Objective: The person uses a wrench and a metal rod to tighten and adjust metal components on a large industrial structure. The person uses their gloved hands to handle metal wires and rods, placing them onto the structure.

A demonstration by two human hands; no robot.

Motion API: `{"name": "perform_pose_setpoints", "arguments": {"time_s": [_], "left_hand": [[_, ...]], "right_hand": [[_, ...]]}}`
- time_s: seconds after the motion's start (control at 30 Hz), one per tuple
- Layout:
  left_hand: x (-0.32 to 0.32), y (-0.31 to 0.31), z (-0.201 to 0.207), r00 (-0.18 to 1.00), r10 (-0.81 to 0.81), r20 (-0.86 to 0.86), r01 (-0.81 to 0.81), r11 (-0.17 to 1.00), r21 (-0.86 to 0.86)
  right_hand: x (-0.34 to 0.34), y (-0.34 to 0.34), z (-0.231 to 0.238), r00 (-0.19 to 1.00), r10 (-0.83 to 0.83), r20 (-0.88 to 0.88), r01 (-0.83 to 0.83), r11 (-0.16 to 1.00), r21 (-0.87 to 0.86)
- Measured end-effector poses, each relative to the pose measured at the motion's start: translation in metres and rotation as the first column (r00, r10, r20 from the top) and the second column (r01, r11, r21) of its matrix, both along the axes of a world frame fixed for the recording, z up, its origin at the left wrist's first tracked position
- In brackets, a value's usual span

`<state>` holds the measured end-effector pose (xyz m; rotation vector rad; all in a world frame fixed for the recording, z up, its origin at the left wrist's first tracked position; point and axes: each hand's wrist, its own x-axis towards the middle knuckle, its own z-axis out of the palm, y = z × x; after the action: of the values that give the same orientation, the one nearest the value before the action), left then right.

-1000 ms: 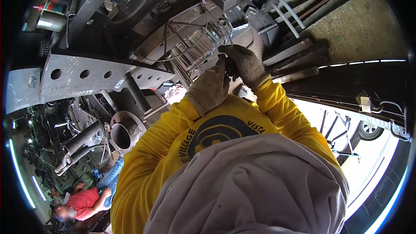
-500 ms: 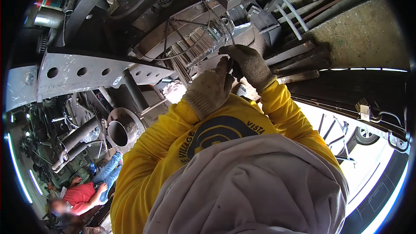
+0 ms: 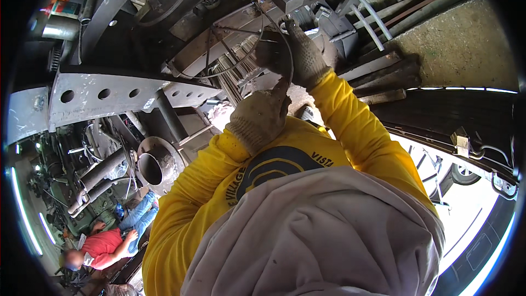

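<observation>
Both my hands wear worn, pale knitted gloves with dark soiled palms. My left hand (image 3: 260, 115), in front of my chest, is closed around the lower end of a thin, dark curved rod (image 3: 291, 55). The rod arcs upward past my right hand (image 3: 301, 57), which is raised farther off. The right glove's dark fingers lie in shadow beside the rod; whether they grip it is unclear. Left of my hands is a wire hoop (image 3: 205, 75) with dark spokes, in front of a bundle of thin metal strips (image 3: 233, 71).
A long steel beam with round holes (image 3: 104, 107) stretches across the left, above a large pipe (image 3: 150, 167). Metal bars (image 3: 378, 63) lie at right beside a concrete floor (image 3: 460, 49). At lower left is a person in a red shirt (image 3: 103, 246).
My right hand has moved up and away from my left, which has shifted slightly down and left. More of the curved rod shows between them.
</observation>
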<state>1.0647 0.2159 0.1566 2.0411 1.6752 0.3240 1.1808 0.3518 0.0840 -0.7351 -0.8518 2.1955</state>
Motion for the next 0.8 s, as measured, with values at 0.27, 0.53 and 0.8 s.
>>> {"name": "perform_pose_setpoints", "arguments": {"time_s": [0.27,0.53,0.8], "left_hand": [[-0.008,0.002,-0.002,1.000,0.012,-0.024,-0.013,0.999,-0.043],[-0.049,0.005,0.007,0.981,-0.169,-0.097,0.163,0.984,-0.067],[-0.103,0.004,-0.007,0.904,-0.273,-0.328,0.358,0.903,0.236]], "right_hand": [[-0.019,0.011,-0.018,0.768,-0.001,-0.640,-0.309,0.876,-0.371],[-0.053,-0.007,-0.012,0.800,-0.195,-0.568,-0.056,0.917,-0.394],[-0.078,-0.020,-0.005,0.857,-0.470,-0.210,0.357,0.837,-0.414]]}}
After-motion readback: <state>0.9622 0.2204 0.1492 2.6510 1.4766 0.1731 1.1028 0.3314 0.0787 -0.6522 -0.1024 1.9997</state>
